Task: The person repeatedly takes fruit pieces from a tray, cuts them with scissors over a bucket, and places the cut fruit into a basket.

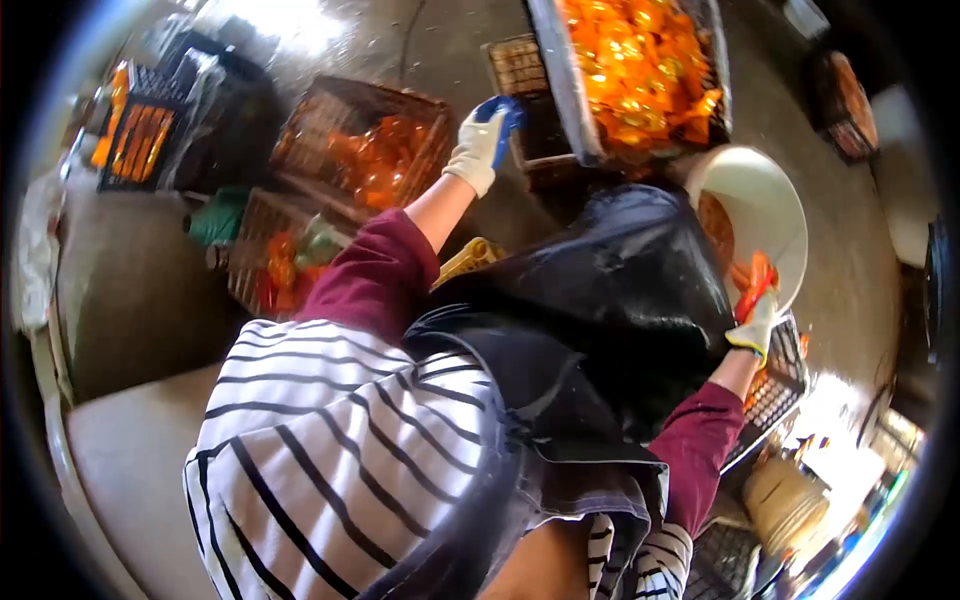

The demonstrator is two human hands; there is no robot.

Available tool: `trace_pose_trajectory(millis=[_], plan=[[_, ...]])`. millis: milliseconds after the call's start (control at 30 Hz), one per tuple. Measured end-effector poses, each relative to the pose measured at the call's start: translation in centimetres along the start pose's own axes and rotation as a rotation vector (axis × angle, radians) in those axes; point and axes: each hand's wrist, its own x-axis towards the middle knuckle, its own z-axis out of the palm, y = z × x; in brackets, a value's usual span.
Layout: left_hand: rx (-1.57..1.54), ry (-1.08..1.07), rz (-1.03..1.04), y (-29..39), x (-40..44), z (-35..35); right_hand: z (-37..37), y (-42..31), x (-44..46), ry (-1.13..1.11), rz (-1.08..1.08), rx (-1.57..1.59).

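My left hand [485, 145], in a white glove with blue-coated fingers, is raised beside a brown crate [440, 115] of red-orange peppers [385, 150]. Its fingers look curled, and I cannot make out anything in them. At the right, my right hand [760, 322] wears a pale glove with a yellow-edged cuff. It is closed around a red-orange pepper [755, 282] at the rim of a white bucket [785, 215]. Some reddish contents show inside the bucket. A grey crate [555, 80] heaped with glossy orange pepper pieces [640, 70] stands just beyond my black apron [630, 290].
Another crate [250, 240] with red and green peppers sits at the left, near a dark crate [140, 125] with orange contents. A black crate [780, 375] is below my right hand. Farther right on the wet concrete floor [840, 230] stands another filled crate [845, 105].
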Motion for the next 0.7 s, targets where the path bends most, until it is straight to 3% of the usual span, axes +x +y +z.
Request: trace_pose_trajectory(millis=[67, 100, 133, 200, 300, 333, 400, 433, 467, 500, 633, 700], plan=[[0.091, -0.273, 0.337, -2.0, 1.5, 4.1, 0.0, -0.3, 0.1, -0.014, 0.022, -0.090], [0.300, -0.340, 0.391, -0.6, 0.7, 6.4, -0.1, -0.6, -0.6, -0.074, 0.007, 0.077], [0.509, -0.406, 0.449, 1.7, -0.5, 8.8, 0.9, -0.9, -0.5, 0.070, -0.038, -0.102], [0.895, -0.491, 0.800, 2.7, -0.3, 12.1, 1.4, -1.2, -0.9, 0.106, -0.017, -0.088], [1.629, -0.595, 0.801, 0.6, 3.4, 15.8, 1.7, -2.3, -1.5, 0.084, 0.056, -0.090], [1.782, -0.630, 0.672, -0.2, 4.4, 16.6, 0.8, -1.6, -0.7, 0.038, 0.098, -0.005], [1.967, -0.453, 0.904, -4.7, 7.9, 17.4, 1.6, -2.1, -1.5, -0.041, -0.016, 0.030], [1.977, -0.518, 0.737, -4.3, 8.4, 18.9, 3.9, -3.9, -3.1, -0.054, -0.082, 0.014], [2.049, -0.506, 0.842, -4.7, 8.6, 19.3, 4.0, -3.9, -3.0, 0.028, -0.019, -0.067], [2.052, -0.526, 0.759, -4.2, 8.5, 20.3, 4.1, -4.0, -2.9, 0.105, 0.050, -0.142], [2.056, -0.603, 0.591, -1.5, 7.4, 22.7, 3.5, -3.4, -2.3, 0.067, 0.053, -0.232], [2.094, -0.780, 0.606, -1.8, 9.2, 22.3, 4.7, -4.8, -2.9, 0.059, 0.036, -0.363]])
